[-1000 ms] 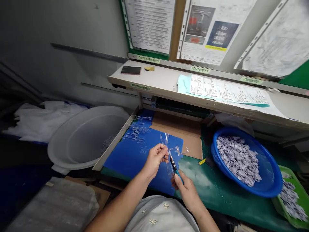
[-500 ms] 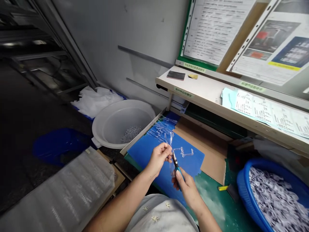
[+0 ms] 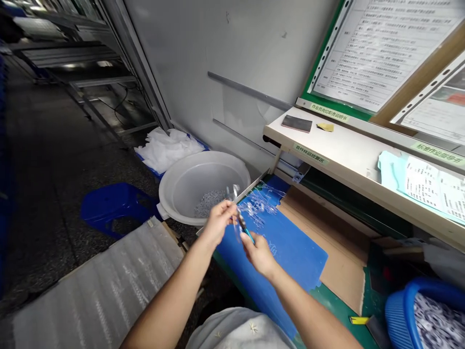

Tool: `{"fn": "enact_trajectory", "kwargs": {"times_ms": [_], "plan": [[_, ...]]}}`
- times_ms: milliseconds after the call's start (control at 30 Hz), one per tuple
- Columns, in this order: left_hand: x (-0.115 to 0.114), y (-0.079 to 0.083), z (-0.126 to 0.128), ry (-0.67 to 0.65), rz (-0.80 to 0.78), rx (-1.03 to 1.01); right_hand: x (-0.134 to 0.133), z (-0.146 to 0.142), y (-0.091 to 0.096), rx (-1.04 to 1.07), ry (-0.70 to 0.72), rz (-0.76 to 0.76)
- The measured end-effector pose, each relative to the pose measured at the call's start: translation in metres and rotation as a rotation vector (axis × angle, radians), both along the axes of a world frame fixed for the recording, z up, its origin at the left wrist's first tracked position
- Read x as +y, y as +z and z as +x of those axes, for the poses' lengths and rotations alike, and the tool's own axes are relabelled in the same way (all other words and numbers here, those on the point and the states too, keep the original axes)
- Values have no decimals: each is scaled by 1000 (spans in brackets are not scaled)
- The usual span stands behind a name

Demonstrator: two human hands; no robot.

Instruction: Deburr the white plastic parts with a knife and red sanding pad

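Between the fingers of my left hand (image 3: 218, 222) a clear plastic moulded piece (image 3: 236, 190) is pinched, its thin arms sticking up above the fingertips. My right hand (image 3: 259, 253) is wrapped round the teal handles of a pair of nippers (image 3: 248, 235). The nippers' jaws are close to the left fingertips, at the clear piece; I cannot tell whether they touch it. Both hands are over the left edge of a blue mat (image 3: 294, 252). Just beyond them, a heap of clear plastic runners (image 3: 263, 201) lies on the mat.
Left of the bench stands a big grey tub (image 3: 174, 194) with small pale pieces at its bottom. A blue stool (image 3: 112, 203) and a bubble-wrap-covered surface (image 3: 105, 286) are further left. Cardboard (image 3: 323, 237), a shelf (image 3: 334, 140) and a blue basket (image 3: 397, 315) of small parts are on the right.
Both hands have moved left toward the tub, with the nippers and clear plastic. The angular clear piece beside the nippers is no longer there. The view has turned left.
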State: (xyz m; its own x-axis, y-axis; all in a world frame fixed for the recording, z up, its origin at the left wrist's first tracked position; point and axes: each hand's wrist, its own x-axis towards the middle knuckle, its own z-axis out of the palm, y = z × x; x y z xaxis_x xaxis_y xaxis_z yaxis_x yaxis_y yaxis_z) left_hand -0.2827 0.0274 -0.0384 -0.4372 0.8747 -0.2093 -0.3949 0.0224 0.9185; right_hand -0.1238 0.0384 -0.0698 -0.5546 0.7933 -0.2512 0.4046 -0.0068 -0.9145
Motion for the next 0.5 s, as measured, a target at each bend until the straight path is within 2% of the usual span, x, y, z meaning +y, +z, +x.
{"fn": "enact_trajectory", "kwargs": {"times_ms": [133,233,333,500], "plan": [[18,-1,-93,172,-27,29,41,-99,9,-118,119,72],[19,0,-146,257,-78,36,51,-153,19,-191,183,52],[12,-1,-173,294,-119,26,46,-178,25,-222,229,15],[9,-4,-181,306,-157,27,42,-185,22,-225,236,-17]]}}
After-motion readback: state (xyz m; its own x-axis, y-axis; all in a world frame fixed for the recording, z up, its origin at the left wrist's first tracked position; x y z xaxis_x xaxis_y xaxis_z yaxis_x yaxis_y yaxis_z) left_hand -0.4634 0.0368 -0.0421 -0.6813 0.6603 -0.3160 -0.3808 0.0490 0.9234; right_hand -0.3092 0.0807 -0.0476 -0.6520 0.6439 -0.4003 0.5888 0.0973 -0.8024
